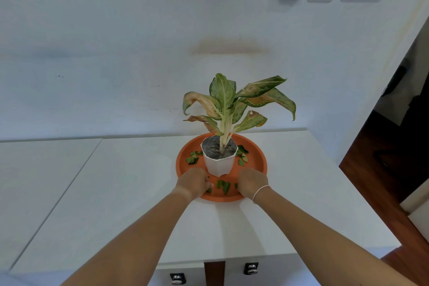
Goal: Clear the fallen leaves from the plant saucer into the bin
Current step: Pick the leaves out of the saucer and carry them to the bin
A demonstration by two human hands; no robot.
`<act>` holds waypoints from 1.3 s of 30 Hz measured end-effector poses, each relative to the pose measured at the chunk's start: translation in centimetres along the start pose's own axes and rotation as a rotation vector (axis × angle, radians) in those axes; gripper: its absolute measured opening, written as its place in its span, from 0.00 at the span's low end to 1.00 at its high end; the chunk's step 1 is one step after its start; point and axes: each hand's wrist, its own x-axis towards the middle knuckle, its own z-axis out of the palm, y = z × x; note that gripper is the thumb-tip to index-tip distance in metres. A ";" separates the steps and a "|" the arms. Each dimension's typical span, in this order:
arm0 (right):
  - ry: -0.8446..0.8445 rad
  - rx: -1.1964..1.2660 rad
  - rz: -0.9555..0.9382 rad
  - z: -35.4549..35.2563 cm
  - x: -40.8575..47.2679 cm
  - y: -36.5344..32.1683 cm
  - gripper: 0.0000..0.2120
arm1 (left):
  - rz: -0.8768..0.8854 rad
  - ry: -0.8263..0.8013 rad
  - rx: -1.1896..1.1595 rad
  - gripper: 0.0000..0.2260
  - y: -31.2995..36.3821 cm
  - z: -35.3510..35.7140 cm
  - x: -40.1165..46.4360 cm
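Saucer (pixel 256 153): round, shallow, terracotta-orange, flat on white top, raised rim. White faceted pot (pixel 218 165) upright at its centre, dark soil, plant (pixel 232 104) with speckled green leaves, several browned and drooping. Fallen leaves: small, dark green, loose on saucer floor in three clusters. Left cluster (pixel 193 157) beside pot; right cluster (pixel 242 155) just beside pot, partly behind it; near cluster (pixel 223 186) in front of pot, toward near rim.
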 end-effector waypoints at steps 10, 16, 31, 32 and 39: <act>-0.038 -0.035 -0.012 -0.1 -0.1 0.1 0.10 | 0.036 0.064 0.208 0.07 1.0 0.7 -0.9; -0.014 -0.077 -0.062 0.8 -0.2 -0.8 0.16 | 0.039 0.067 0.202 0.12 0.6 0.5 -0.6; -0.074 -0.354 -0.161 2.3 0.6 -1.3 0.22 | 0.024 0.193 0.271 0.07 -1.1 -0.5 0.3; -0.086 -0.350 -0.174 2.2 0.7 -1.3 0.21 | 0.034 0.194 0.273 0.06 -1.0 -0.5 0.4; -0.196 -0.298 -0.242 1.8 1.1 -1.2 0.17 | 0.064 0.133 0.312 0.08 -1.0 -0.7 0.6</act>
